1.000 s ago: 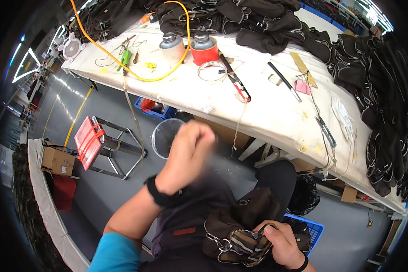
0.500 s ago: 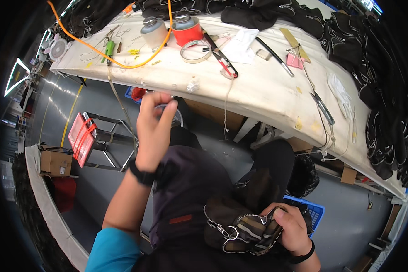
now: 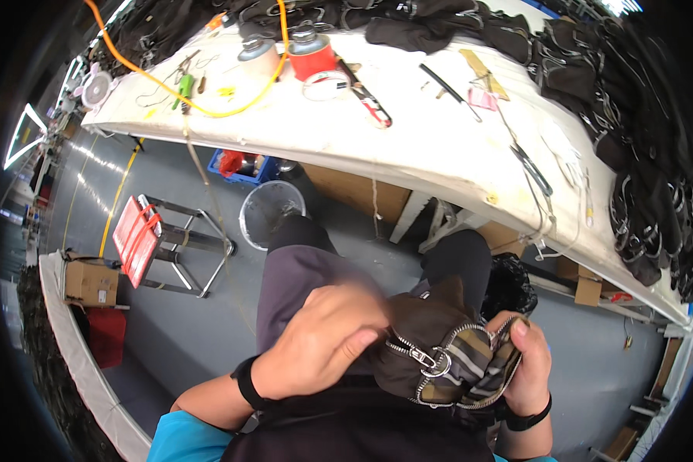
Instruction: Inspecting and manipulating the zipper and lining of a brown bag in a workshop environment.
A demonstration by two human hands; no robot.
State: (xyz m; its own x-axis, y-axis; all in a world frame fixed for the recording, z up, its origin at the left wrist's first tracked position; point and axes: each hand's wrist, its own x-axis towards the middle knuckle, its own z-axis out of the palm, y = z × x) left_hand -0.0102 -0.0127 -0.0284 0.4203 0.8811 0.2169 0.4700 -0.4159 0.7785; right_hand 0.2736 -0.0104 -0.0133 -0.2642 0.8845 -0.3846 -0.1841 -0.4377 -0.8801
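A dark brown zippered fabric piece (image 3: 427, 331) lies over my lap, its striped lining showing through the unzipped part. Metal teeth edge the opening, and a silver slider with a ring pull (image 3: 436, 362) hangs at its left side. My right hand (image 3: 530, 366) grips the right edge of the opening, thumb on top. Close to the left side of the fabric is my left hand (image 3: 323, 336), back upward and thumb apart from the bent fingers. Motion blurs its fingertips, so whether they touch the fabric or hold anything cannot be made out.
Ahead stands a white-covered table (image 3: 300, 138) with a red can (image 3: 310, 58), a tape roll (image 3: 325, 85), cutters (image 3: 531, 169) and an orange hose (image 3: 162, 85). Dark zippered pieces (image 3: 585, 85) pile along its far and right edges. Below are a clear bucket (image 3: 258, 219) and a stool (image 3: 138, 239).
My left hand has come down from near the table edge to beside the fabric. My right hand still grips the fabric, which sits slightly farther right in view. The whole view has shifted a little.
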